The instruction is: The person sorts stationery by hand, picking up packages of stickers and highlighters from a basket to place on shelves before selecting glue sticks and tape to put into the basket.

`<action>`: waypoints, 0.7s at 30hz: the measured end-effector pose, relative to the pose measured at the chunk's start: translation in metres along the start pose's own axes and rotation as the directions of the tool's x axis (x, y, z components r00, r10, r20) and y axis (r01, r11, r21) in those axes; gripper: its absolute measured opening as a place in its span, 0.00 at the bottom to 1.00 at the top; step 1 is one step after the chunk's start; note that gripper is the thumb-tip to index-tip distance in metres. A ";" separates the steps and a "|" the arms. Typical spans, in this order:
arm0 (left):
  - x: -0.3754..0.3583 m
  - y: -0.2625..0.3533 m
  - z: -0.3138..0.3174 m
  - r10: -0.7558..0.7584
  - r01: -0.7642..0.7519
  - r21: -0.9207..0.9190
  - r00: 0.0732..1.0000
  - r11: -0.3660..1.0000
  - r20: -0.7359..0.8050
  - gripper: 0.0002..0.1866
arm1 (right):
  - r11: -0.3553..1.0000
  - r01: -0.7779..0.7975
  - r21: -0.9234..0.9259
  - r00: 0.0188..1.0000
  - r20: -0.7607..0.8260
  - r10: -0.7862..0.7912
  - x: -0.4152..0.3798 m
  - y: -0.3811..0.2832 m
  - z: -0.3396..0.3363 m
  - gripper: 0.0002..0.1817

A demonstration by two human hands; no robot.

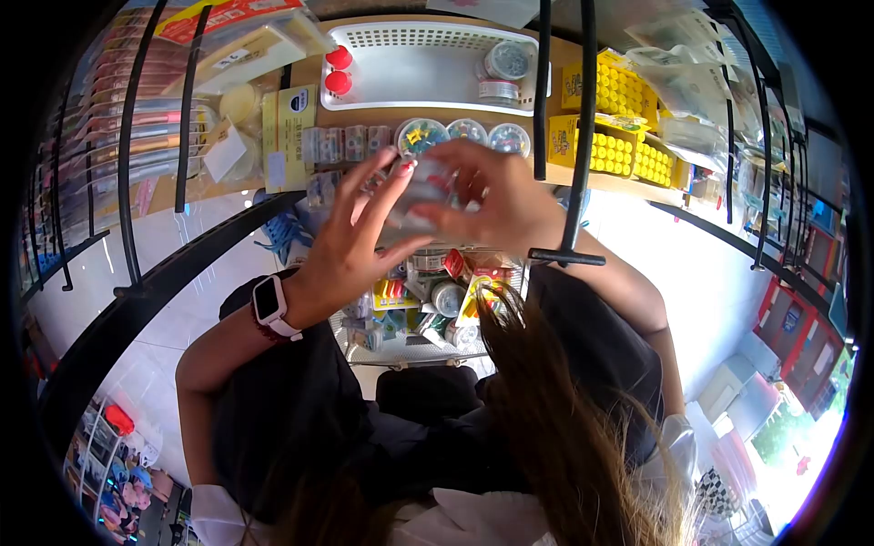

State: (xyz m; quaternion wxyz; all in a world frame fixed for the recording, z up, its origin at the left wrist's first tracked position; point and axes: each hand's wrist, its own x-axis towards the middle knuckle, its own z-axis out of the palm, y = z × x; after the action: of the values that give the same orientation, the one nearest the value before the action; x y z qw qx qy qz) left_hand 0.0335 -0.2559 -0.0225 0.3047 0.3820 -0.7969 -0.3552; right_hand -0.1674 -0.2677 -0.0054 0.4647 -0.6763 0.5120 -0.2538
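Observation:
Both hands are raised over the shelf's front edge. My right hand [501,196] is curled round a small clear container [426,193] with something reddish inside, blurred by motion. My left hand [350,241], with a white watch on its wrist, has its fingers spread at the container's left side; whether it touches the container is unclear. Just beyond the hands, round clear tubs [421,135] of small coloured pieces stand in a row. Small clear boxes [346,144] are lined up left of them. Below the hands, a wire basket [401,350] holds mixed packets and round tubs.
A white tray [410,102] at the back holds red-capped items and clear round tubs. Yellow boxes of yellow-capped items [612,155] stand to the right. Black metal hooks [583,136] hang in front of the shelf, close to my right forearm. Packets hang at left.

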 end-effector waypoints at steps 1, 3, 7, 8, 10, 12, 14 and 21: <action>-0.002 -0.003 0.000 -0.002 0.002 0.001 1.000 1.000 -0.001 0.37 | 0.993 0.095 -0.066 0.992 -0.080 -0.100 0.005 0.008 -0.004 0.28; -0.008 -0.008 0.000 0.212 -0.209 0.053 0.975 0.977 -0.067 0.35 | 0.991 0.120 -0.063 0.934 -0.330 -0.134 0.019 0.021 -0.017 0.26; -0.018 -0.007 0.007 0.386 -0.385 -0.034 0.915 0.922 0.120 0.27 | 0.842 0.159 -0.515 0.845 -0.370 -0.386 0.070 0.066 -0.052 0.24; -0.017 -0.006 0.006 0.387 -0.386 -0.031 0.914 0.922 0.120 0.27 | 0.806 0.194 -0.560 0.851 -0.313 -0.422 0.081 0.075 -0.057 0.23; -0.013 -0.002 0.006 0.436 -0.440 -0.005 0.889 0.898 0.143 0.26 | 0.766 0.232 -0.599 0.854 -0.251 -0.455 0.095 0.089 -0.059 0.22; -0.013 -0.004 0.008 0.431 -0.433 -0.017 0.892 0.901 0.136 0.25 | 0.754 0.212 -0.622 0.898 -0.179 -0.401 0.103 0.099 -0.056 0.21; -0.013 -0.007 0.010 0.428 -0.428 -0.027 0.895 0.903 0.126 0.25 | 0.741 0.215 -0.636 0.917 -0.130 -0.378 0.114 0.107 -0.052 0.20; -0.012 -0.004 0.009 0.395 -0.398 -0.023 0.902 0.917 0.174 0.19 | 0.714 0.149 -0.684 0.988 0.081 -0.129 0.146 0.127 -0.022 0.15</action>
State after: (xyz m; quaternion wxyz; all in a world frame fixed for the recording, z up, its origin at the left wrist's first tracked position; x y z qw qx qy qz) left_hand 0.0341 -0.2450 -0.0333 0.2969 0.1813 -0.8839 -0.3126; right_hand -0.1924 -0.4167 -0.1278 0.1678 -0.8400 0.5110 -0.0709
